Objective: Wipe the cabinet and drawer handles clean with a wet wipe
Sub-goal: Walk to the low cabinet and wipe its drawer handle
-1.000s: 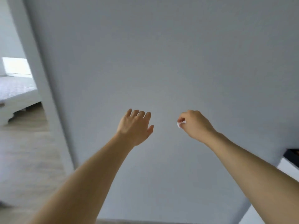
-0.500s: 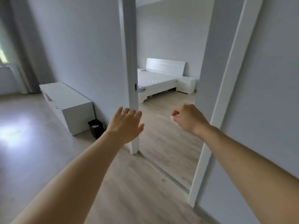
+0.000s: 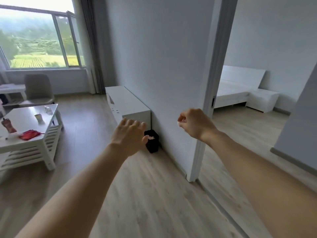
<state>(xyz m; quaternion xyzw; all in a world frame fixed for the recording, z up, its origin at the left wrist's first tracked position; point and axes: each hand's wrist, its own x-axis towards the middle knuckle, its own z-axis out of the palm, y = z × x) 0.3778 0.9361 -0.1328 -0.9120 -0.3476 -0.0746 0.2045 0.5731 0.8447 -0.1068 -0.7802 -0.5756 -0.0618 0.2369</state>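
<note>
Head view is showing both bare arms reaching forward over a pale wood floor. The right hand (image 3: pixel 195 123) is curling its fingers around a small crumpled white wet wipe (image 3: pixel 179 124), only a sliver of which is peeking out at the fingertips. The left hand (image 3: pixel 128 134) is hanging open, fingers loosely spread and holding nothing. The long low white cabinet (image 3: pixel 127 103) is lying ahead against the grey wall, its long axis running away from the person, nearer the left hand; its handles are too small to make out. A small black bin (image 3: pixel 151 141) is standing just beside its near end.
</note>
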